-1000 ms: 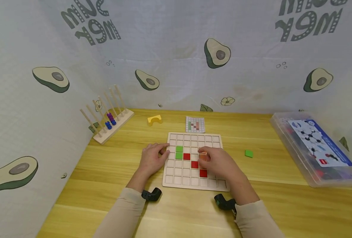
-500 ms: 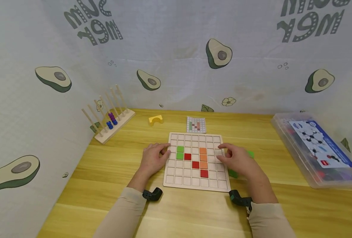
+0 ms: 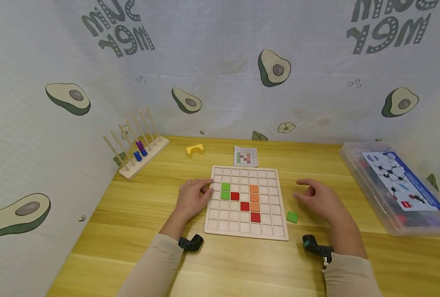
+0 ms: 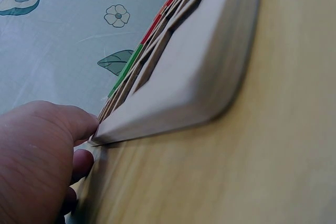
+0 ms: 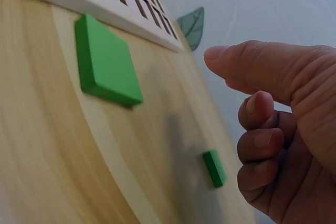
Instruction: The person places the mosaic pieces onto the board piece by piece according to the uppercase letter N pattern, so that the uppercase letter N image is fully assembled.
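Observation:
A square wooden grid board lies on the table, holding two green tiles, three red tiles and a column of three orange tiles. At the board's left edge, my left hand touches the rim with its fingertips. My right hand holds nothing over the table right of the board, thumb and index finger apart and the other fingers curled. One loose green tile sits close to the board's right edge. Another green tile shows beyond it in the right wrist view; the right hand hides it from the head camera.
Behind the board lies a small printed grid card. Further left are a yellow arch block and a wooden peg rack with blue and purple pieces. A clear plastic box stands at the right, and a patterned curtain hangs behind.
My right hand has left the orange tiles and moved right, off the board, uncovering the orange column and the near loose green tile. The left hand stays at the board's edge.

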The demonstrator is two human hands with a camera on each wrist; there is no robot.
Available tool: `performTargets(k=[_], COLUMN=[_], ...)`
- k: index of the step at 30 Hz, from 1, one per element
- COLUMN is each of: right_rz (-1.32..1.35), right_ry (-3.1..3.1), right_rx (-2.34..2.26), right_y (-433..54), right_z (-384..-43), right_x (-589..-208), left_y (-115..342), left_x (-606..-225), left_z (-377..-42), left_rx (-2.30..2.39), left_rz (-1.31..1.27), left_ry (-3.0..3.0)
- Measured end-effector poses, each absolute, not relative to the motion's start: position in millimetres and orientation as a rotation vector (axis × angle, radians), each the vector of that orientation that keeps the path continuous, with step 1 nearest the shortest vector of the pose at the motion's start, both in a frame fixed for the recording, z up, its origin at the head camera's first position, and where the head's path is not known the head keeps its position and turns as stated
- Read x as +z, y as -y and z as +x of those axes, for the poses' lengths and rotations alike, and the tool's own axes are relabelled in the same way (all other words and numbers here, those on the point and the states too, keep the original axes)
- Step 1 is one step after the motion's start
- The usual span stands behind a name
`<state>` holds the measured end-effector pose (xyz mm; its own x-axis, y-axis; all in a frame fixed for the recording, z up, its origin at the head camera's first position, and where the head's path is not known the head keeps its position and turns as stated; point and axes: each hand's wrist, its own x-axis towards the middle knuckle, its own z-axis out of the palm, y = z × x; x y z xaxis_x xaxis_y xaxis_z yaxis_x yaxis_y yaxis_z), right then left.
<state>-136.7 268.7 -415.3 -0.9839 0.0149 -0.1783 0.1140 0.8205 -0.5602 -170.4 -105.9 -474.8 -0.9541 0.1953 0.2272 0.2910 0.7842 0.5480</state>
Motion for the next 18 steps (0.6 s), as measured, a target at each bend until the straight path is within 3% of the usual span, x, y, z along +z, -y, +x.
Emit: performTargets(k=[18], right_rz=[0.228], right_ry=[-2.836], right_rx=[-0.874], right_y=[-310.6], right_z=[-129.9], right_x=[-426.8], left_y=[105.5], left_x=[-473.0], left_z=[-169.4], left_rx=[-0.902], left_rz=[-0.38], left_ry=[2.818])
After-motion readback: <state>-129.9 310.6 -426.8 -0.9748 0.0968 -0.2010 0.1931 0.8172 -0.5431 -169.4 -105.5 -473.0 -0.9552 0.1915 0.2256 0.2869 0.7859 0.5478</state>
